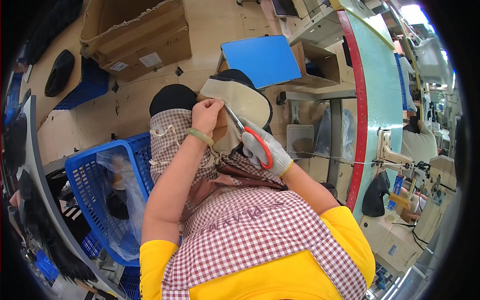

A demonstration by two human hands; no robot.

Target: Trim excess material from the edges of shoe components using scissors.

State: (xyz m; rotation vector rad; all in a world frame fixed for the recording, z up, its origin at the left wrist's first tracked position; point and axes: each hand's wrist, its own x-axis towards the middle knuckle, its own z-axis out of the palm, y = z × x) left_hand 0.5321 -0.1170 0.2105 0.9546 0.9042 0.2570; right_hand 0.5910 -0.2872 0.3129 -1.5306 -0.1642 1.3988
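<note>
A cream-coloured piece with a black edge (240,100), perhaps a shoe or boot part, lies over my lap. My left hand (206,119), bare with a pale green bangle at the wrist, pinches at its near left edge; the fingertips hide exactly what they grip. In my right hand (256,151), covered by a grey glove, are scissors with red handles (269,156). Their blades point up and left, and the tips reach close to my left fingertips at the piece. Whether the blades touch it is hard to tell. Below lies my checked apron (240,220).
At my left stands a blue plastic basket (92,172) holding dark pieces and clear plastic. Ahead are a large cardboard box (145,45) and a blue-topped stand (260,60). A table with a red edge (358,100) runs along my right, with a sewing machine (430,195).
</note>
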